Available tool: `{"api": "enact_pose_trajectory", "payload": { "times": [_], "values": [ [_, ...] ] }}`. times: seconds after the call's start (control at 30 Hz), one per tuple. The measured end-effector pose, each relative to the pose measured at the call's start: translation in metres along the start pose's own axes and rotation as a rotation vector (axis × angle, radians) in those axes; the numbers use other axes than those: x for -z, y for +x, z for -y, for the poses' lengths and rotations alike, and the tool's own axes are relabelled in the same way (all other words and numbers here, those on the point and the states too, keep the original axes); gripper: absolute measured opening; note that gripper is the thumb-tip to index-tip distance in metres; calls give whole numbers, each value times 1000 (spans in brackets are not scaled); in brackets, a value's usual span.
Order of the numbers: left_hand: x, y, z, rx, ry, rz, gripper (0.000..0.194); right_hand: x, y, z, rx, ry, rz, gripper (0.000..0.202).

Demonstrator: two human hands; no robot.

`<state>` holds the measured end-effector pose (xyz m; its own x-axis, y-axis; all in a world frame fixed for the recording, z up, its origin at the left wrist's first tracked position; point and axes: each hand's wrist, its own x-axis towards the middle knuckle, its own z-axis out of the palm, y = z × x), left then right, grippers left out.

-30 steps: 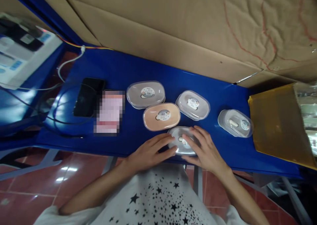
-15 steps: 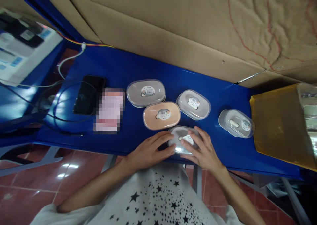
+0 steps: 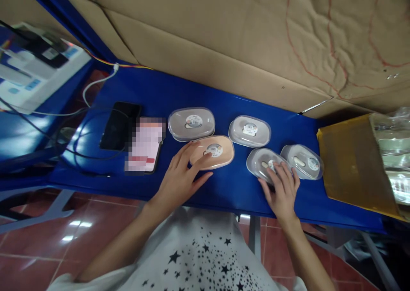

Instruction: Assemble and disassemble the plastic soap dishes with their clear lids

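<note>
My left hand (image 3: 182, 171) rests over the left part of a peach-orange oval box (image 3: 221, 148) with a clear lid and round label. Its fingers are spread, the index lying on the lid and the thumb apart at the near side. Farther right, my right hand (image 3: 283, 188) is closed over a grey oval box (image 3: 258, 160), with its thumb at the near edge and its fingers across the right part. This box sits against another grey box (image 3: 303, 160). Behind them stand two more grey lidded boxes, one at the left (image 3: 192, 122) and one in the middle (image 3: 248, 130).
A phone with a lit, blurred screen (image 3: 147, 141) lies beside a black phone (image 3: 120, 124) and cables on the blue table (image 3: 153, 86). At the right stands a carton (image 3: 347, 158) holding clear-wrapped items. Brown cardboard (image 3: 224, 39) lines the back; a power strip (image 3: 19, 86) is at far left.
My right hand has moved the grey box from the near middle rightward, up against the rightmost box. My left hand has left that box and gone up-left onto the peach-orange one.
</note>
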<state>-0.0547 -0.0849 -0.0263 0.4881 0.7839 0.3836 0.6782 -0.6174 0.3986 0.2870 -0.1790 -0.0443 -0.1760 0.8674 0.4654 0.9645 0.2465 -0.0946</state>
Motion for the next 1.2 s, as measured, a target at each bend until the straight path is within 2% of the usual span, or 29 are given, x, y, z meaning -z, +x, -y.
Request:
{"api": "enact_pose_trajectory", "payload": {
  "times": [0.13, 0.2, 0.3, 0.37, 0.43, 0.5, 0.63, 0.77, 0.9, 0.97, 1.07, 1.13, 1.2],
  "values": [
    [4, -2, -5, -40, -96, 43, 43, 3, 32, 9, -99, 19, 6, 76],
    [7, -2, -6, -69, -173, 92, 45, 5, 49, 22, 11, 169, 93, 81],
    [7, -2, -8, -100, -252, 133, 45, 1, 70, 40, 263, 375, 338, 78],
    [6, -4, -11, -109, -231, 94, 43, -4, 78, 46, 303, 410, 412, 69],
    [3, -11, -17, -134, -169, 5, 43, -10, 83, 48, 245, 424, 405, 64],
    [-1, -19, -23, -195, -111, -29, 40, -13, 88, 47, 167, 405, 382, 61],
    [-5, -29, -28, -240, -51, 93, 26, -14, 102, 55, 90, 278, 368, 56],
    [1, -23, -22, -256, -99, 137, 24, -23, 110, 62, 28, 216, 379, 56],
    [11, -15, -17, -245, -170, 209, 21, -26, 110, 59, -40, 235, 317, 52],
    [13, -12, -17, -236, -179, 214, 20, -18, 108, 57, -22, 283, 268, 53],
    [10, -9, -18, -228, -192, 164, 20, -1, 102, 58, 148, 406, 306, 53],
    [5, -9, -19, -220, -170, 106, 23, 7, 97, 61, 267, 455, 357, 52],
    [-1, -14, -21, -194, -125, 11, 28, 9, 93, 62, 294, 453, 363, 40]
  ]
}}
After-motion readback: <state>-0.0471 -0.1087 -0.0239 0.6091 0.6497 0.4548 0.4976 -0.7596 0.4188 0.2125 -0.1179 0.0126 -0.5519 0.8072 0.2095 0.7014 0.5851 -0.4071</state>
